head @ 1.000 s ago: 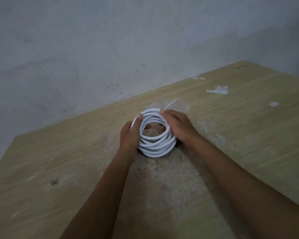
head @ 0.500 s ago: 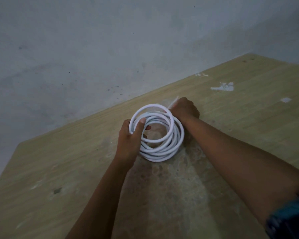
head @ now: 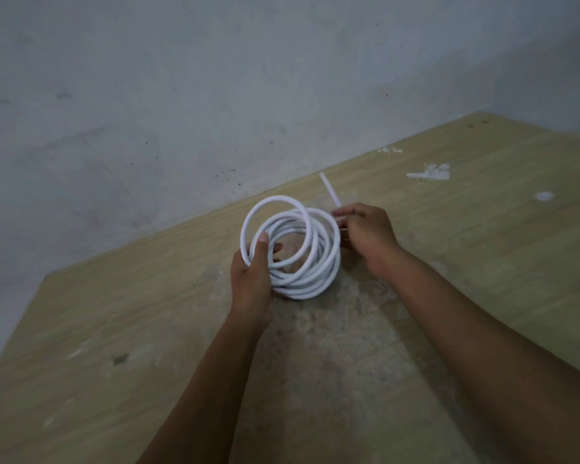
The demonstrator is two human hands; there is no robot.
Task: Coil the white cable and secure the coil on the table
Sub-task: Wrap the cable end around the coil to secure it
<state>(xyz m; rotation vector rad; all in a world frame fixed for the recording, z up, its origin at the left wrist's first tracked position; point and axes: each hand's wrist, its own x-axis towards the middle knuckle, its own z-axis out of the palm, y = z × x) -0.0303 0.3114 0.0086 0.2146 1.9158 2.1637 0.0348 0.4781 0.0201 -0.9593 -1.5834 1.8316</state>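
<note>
Head-worn view, angled down, table (head: 114,313) close

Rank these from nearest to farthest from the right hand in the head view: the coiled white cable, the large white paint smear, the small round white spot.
1. Coiled white cable: touching the right hand, on its left.
2. Large white paint smear: beyond, right.
3. Small round white spot: far right.

White cable (head: 302,259) wound into a loose coil on the wooden table (head: 482,229).

The coil is a stack of smooth, round white loops, its lower turns resting on the worn patch of tabletop. The topmost loop has sprung up and leans toward 10 o'clock, clear of the turns beneath. A short, straight free end (head: 329,190) sticks out from the coil's 1 o'clock side, pointing toward 11 o'clock near the table's far edge.
</note>
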